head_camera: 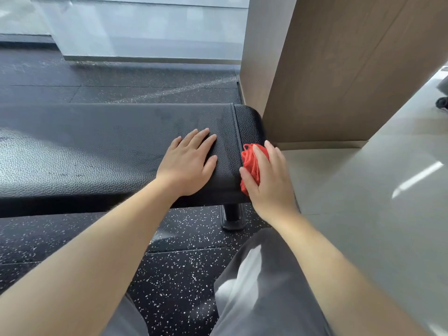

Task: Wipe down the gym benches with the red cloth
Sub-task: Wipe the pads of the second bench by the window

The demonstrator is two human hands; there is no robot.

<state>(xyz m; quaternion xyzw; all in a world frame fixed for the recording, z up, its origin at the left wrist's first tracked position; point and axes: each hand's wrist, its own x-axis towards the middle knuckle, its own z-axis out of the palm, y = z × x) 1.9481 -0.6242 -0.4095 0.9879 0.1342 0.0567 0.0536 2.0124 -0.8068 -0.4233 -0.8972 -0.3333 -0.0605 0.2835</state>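
Note:
A black padded gym bench (97, 146) runs from the left edge to the middle of the head view, its rounded right end near a brown pillar. My left hand (188, 161) lies flat on the pad with fingers straight and spread, just left of the seam. My right hand (269, 180) holds the bunched red cloth (252, 161) against the bench's right end face, thumb and fingers wrapped round it. Much of the cloth is hidden under that hand.
A brown panelled pillar (339, 69) stands directly behind the bench's right end. Glossy grey floor (388, 202) spreads on the right, speckled black rubber flooring (184, 275) below. A black bench leg (233, 215) stands under the pad. My grey-trousered legs (261, 287) are at the bottom.

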